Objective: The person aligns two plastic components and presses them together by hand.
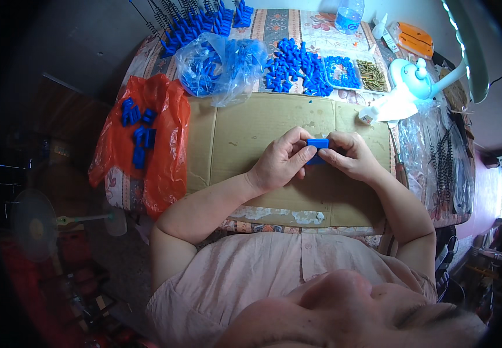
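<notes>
Here, closest in, both hands meet over a flattened sheet of brown cardboard (245, 139) that covers the near part of the table. The left hand (277, 162) and the right hand (349, 153) pinch one small blue plastic piece (317, 145) between them, fingertips closed on it from either side. The piece is a bright, solid blue, blocky and roughly rectangular, with a flat upper face; its lower part is hidden by the fingers. It sits just above the cardboard, near the sheet's middle.

To the left, an orange plastic bag (164, 151) drapes over the table's edge, crinkled and glossy, with several similar blue pieces (138, 130) lying loose on it. Beyond the cardboard, a clear plastic bag (222, 66) holds more blue parts, its film wrinkled and shiny. Just beside it on the right is a loose heap of blue parts (294, 66) on the patterned tablecloth. Next comes a clear rectangular tray (355, 72), one half filled with small blue bits, the other with thin brass-coloured metal pieces.

Farther right stands a pale blue desk fan (413, 78). At the far edge are a clear plastic bottle (349, 14) and an orange flat case (416, 37); rows of upright blue parts (196, 23) line the far left corner.
</notes>
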A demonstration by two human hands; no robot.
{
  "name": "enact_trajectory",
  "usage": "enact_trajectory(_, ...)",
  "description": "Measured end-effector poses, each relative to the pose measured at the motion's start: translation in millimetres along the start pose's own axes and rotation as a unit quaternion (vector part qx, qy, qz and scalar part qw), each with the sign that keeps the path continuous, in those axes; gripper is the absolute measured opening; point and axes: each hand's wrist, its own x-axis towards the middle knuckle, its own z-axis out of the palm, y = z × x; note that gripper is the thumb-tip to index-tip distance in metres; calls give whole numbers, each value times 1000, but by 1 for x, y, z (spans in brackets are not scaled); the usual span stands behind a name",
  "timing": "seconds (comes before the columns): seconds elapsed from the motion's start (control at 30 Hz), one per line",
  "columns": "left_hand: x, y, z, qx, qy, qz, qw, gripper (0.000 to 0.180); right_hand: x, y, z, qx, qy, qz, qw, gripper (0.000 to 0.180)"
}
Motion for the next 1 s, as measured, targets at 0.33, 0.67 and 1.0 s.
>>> enact_trajectory(0.33, 0, 0, -1, 6, -5, 2, 1000, 16, 0, 1, 1, 5, 5, -4, 1000, 20)
enact_trajectory(0.67, 1, -1, 3, 8, 23, 27, 999, 9, 0, 1, 1, 15, 5, -4, 1000, 21)
enact_trajectory(1.0, 1, 0, 3, 2, 17, 26, 1000, 9, 0, 1, 1, 14, -2, 1, 1000, 19)
